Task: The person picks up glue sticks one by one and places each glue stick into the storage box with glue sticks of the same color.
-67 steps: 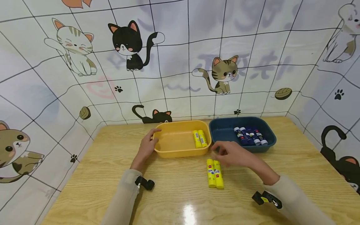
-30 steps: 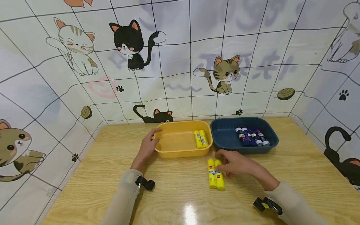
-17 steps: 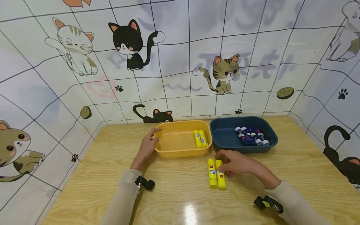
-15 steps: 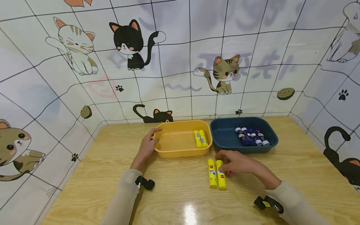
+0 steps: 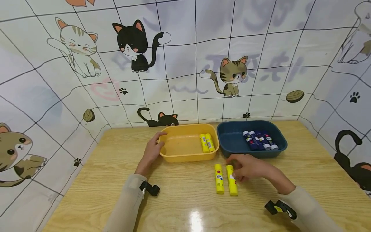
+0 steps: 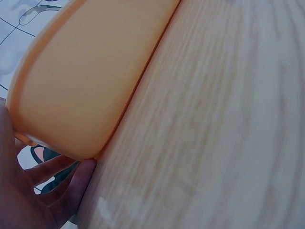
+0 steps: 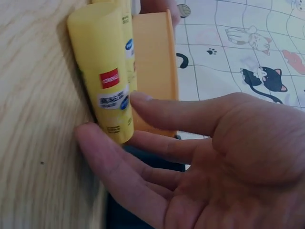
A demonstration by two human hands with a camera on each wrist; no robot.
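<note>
My right hand (image 5: 249,167) pinches the upper part of a yellow glue stick (image 5: 233,187) lying on the table. In the right wrist view its thumb lies against the label side of the stick, with the other fingers around the white-labelled end. A second yellow glue stick (image 5: 219,180) lies just to the left, with a narrow gap between them. My left hand (image 5: 151,149) grips the left end of a yellow tray (image 5: 188,158); in the left wrist view the fingertips (image 6: 86,169) meet the tray's outer wall. Two more yellow glue sticks (image 5: 207,143) lie inside that tray, at its right end.
A dark blue tray (image 5: 232,135) stands right beside the yellow one, with several dark blue, white-capped glue sticks (image 5: 260,140) on its right side. Behind both rises a wall covering (image 5: 182,80) printed with cats. The wooden table (image 5: 179,193) stretches toward me.
The right hand has come down onto the right-hand yellow glue stick and shifted it rightward, so the two sticks now lie apart. The left hand stays at the yellow tray.
</note>
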